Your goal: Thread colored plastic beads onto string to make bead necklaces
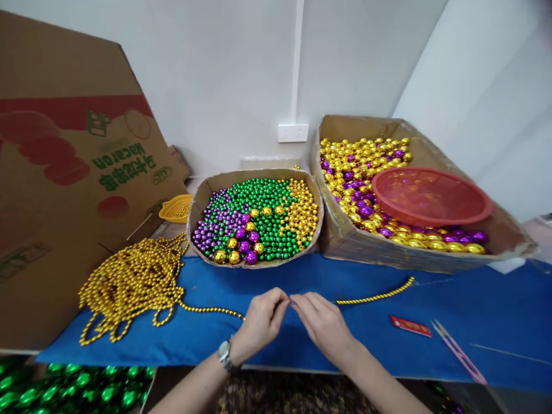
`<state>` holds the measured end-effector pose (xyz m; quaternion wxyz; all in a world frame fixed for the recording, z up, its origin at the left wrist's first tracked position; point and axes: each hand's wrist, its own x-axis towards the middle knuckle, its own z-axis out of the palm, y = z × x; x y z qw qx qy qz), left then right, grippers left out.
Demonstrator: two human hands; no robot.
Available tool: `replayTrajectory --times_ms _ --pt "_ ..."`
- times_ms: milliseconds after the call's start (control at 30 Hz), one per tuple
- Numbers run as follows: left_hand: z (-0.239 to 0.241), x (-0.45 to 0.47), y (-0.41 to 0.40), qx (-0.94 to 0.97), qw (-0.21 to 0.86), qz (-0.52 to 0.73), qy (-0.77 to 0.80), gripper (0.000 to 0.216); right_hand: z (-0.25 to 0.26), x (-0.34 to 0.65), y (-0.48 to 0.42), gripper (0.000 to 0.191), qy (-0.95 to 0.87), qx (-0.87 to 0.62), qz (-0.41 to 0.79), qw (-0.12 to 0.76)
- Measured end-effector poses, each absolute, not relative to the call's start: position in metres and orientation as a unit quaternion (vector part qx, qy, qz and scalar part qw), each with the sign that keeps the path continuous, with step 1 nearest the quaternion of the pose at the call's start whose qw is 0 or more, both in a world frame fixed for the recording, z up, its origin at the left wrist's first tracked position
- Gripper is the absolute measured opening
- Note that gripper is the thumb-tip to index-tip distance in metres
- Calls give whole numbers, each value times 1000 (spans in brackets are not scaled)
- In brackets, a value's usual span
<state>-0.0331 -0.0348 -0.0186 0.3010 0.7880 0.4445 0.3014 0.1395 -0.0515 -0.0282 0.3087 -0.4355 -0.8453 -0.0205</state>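
Directly in front of the small bead box (pixel 256 221), the left hand (pixel 261 319) and the right hand (pixel 321 322) are set fingertip to fingertip. Each is closed in a tight pinch on the gold bead strand (pixel 207 309); what lies in the narrow gap between the pinches is too small to be told. The strand is laid across the blue cloth (pixel 495 310) in front of the box, with one run led off to the gold heap (pixel 129 282) at the box's left and the other stretched out to its right. A slipped pinch is judged the chief risk: beads could be shed from a loose end and rolled off the cloth's near edge. A tug could also be passed into the heap, where crossed loops might be drawn into a tangle. The table is covered by the cloth. To the right of the box a larger box (pixel 345 241) of gold and purple beads is stood, with a red basin (pixel 431 195) laid in it. In front of that, a red packet (pixel 410 326) and pink snips (pixel 459 351) are seen. To the left a yellow basket (pixel 175 207) and a printed carton (pixel 64 172) are placed. A white wall with a socket (pixel 293 133) is found behind.
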Motion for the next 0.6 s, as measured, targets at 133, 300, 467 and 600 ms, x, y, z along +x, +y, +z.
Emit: replayTrajectory --times_ms 133,300,467,600 --pt "29 -60 -40 842 128 338 400 13 11 115 -49 23 -851 -429 -13 303" --pt "52 -82 -34 835 125 382 377 15 46 110 -45 24 -825 -396 185 358" --pt "11 -60 -28 725 362 371 454 18 9 131 -52 22 -520 -378 632 433" --pt "-20 -35 -30 661 433 394 469 23 -19 136 -57 29 -482 -428 597 478"
